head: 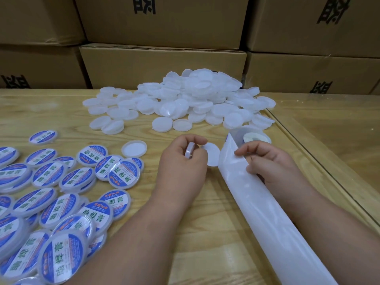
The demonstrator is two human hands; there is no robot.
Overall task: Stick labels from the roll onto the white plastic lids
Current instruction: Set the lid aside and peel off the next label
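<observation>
My left hand [183,159] grips a white plastic lid [189,150] on edge, its rim toward me. A round label [212,154] juts from the fold of the backing strip [263,202], its white back facing me, right beside the lid. My right hand [267,161] pinches the backing strip near that fold. The label roll [255,136] stands just behind my right hand. A heap of bare white lids [185,99] lies at the back of the table. Several labelled lids [67,192] with blue-and-white labels are spread at the left.
One bare lid [134,148] lies open side up between the two groups. The wooden table [185,233] has a glass edge [320,161] running along the right. Stacked cardboard boxes [162,64] wall off the back.
</observation>
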